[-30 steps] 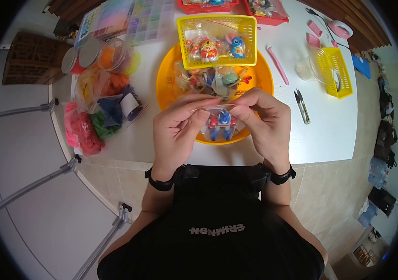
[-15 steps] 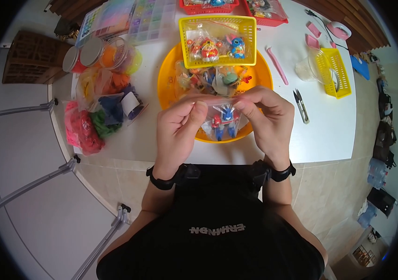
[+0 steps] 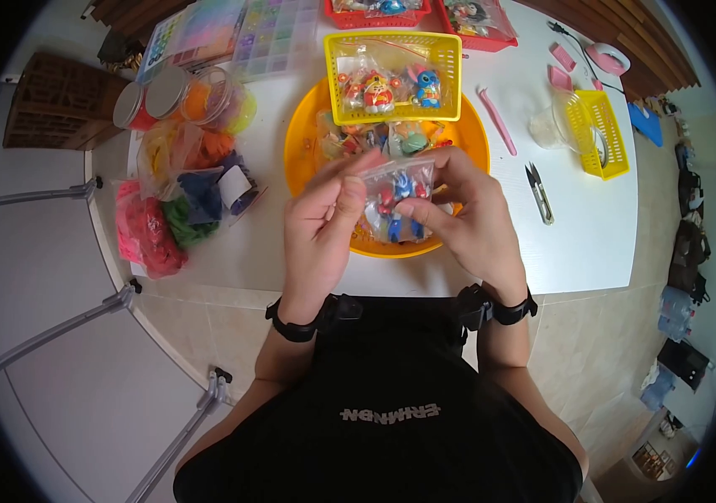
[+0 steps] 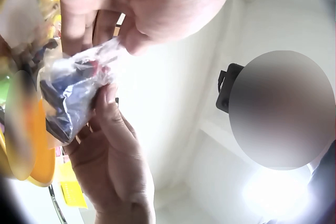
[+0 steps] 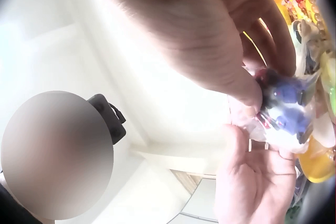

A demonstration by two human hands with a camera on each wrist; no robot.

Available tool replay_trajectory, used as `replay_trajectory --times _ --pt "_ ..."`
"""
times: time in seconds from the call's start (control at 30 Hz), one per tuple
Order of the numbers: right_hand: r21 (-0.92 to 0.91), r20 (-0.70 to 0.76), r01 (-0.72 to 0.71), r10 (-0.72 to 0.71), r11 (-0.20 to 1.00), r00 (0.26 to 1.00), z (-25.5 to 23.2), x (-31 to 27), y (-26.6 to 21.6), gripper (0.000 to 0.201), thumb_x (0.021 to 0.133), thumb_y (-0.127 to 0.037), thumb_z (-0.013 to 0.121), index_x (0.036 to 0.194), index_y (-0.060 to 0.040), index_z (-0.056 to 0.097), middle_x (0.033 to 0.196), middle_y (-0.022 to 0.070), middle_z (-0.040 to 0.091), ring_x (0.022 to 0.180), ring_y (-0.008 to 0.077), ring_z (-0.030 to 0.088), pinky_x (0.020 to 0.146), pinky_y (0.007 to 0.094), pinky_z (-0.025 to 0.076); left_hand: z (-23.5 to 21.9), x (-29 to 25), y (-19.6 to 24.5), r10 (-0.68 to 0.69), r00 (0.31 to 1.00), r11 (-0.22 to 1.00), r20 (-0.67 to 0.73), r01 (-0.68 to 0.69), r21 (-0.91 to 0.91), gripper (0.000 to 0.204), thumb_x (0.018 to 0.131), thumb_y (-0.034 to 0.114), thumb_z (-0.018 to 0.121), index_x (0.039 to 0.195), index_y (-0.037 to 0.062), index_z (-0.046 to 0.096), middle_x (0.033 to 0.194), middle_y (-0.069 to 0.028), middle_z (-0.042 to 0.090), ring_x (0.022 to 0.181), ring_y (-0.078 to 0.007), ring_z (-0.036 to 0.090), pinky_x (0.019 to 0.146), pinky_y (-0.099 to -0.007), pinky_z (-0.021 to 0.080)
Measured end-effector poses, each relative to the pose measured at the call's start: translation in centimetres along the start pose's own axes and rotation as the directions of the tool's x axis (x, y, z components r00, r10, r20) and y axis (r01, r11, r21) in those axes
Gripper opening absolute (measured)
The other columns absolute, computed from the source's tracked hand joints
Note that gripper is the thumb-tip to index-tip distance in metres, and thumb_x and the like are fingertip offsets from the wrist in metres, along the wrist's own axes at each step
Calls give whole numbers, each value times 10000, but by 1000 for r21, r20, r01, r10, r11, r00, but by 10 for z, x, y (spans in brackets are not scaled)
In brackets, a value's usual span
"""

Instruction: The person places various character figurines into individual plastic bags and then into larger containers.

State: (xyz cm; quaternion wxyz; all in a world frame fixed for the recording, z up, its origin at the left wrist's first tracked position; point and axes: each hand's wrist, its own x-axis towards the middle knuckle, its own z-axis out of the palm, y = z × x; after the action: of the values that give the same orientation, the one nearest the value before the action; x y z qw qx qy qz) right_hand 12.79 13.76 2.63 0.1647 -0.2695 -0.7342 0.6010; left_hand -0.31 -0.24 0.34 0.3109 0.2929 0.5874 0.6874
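Observation:
A small clear zip bag holds a blue and red robot figure. My left hand pinches the bag's upper left corner between thumb and fingers. On the other side, my right hand grips the bag, its thumb lying across the front of the figure and its fingers behind. The wrist views show the crinkled bag held between both hands, with the figure blurred through the plastic. Both hands are above the front of a round orange tray.
A yellow basket with bagged figures overlaps the tray's far side. Small scissors and a pink tool lie to the right, near another yellow basket. Bags of coloured material and lidded jars are on the left.
My right thumb and fingers have moved from the bag's top edge down onto the figure. The bag has tilted, its right side higher; my left hand keeps its corner.

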Motion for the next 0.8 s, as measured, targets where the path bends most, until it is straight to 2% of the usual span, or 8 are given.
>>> replay_trajectory --times 0.07,0.17,0.27,0.37,0.47,0.57,0.67,0.8 --pt "-97 -33 75 -78 992 996 -7 6 -3 363 852 -87 820 1151 -3 633 947 93 714 830 150 696 719 284 557 6 -1 2 -62 996 994 -67 56 -98 410 1089 188 532 1425 -45 547 1292 -142 655 1101 -145 640 978 -296 513" --pt "-115 -116 178 -191 977 975 -24 30 -2 343 871 -108 807 1132 26 628 937 114 727 825 149 697 699 286 546 1 3 -3 -27 999 994 -40 23 -105 448 1088 183 529 1473 -39 476 1272 -158 657 1116 -187 661 1009 -331 521" --pt "-150 -157 175 -198 973 968 -41 62 -11 341 895 -165 796 1111 38 628 939 93 723 817 135 655 748 274 514 -6 3 -1 -91 996 995 0 91 -52 406 1082 169 536 1424 -48 513 1239 -156 669 1097 -212 679 1005 -345 529" --pt "-299 -140 167 -216 939 966 -50 96 1 364 911 -179 783 1138 57 623 981 122 736 851 148 679 763 277 527 -7 2 0 -101 995 994 -14 100 -43 350 1080 154 538 1366 -48 550 1202 -148 684 1068 -201 685 998 -331 527" --pt "-307 -144 195 -248 931 958 -46 118 18 373 906 -181 779 1142 69 633 932 167 748 822 200 720 713 322 567 -9 -2 2 -91 996 996 -4 91 -24 310 1077 141 543 1323 -44 579 1154 -138 701 1046 -188 688 980 -315 528" --pt "-386 -135 227 -298 894 945 -43 128 33 347 897 -158 775 1138 57 648 945 172 755 856 230 741 731 337 578 -12 -4 2 -98 995 995 1 98 -19 279 1075 135 545 1283 -43 603 1120 -128 711 1041 -176 687 964 -305 529" --pt "-425 -156 170 -257 889 954 -39 127 30 341 873 -126 775 1143 47 656 985 191 752 909 293 750 753 359 584 -13 -6 0 -110 994 993 -8 110 -32 263 1074 127 545 1260 -44 617 1098 -122 716 1040 -169 685 961 -303 531" --pt "-613 -186 210 -398 762 898 -32 123 28 321 859 -109 766 1119 40 653 1006 210 737 928 376 722 773 417 579 -16 -7 4 -107 994 994 -24 108 28 252 1071 118 547 1242 -48 628 1095 -124 718 1030 -167 687 959 -303 537"
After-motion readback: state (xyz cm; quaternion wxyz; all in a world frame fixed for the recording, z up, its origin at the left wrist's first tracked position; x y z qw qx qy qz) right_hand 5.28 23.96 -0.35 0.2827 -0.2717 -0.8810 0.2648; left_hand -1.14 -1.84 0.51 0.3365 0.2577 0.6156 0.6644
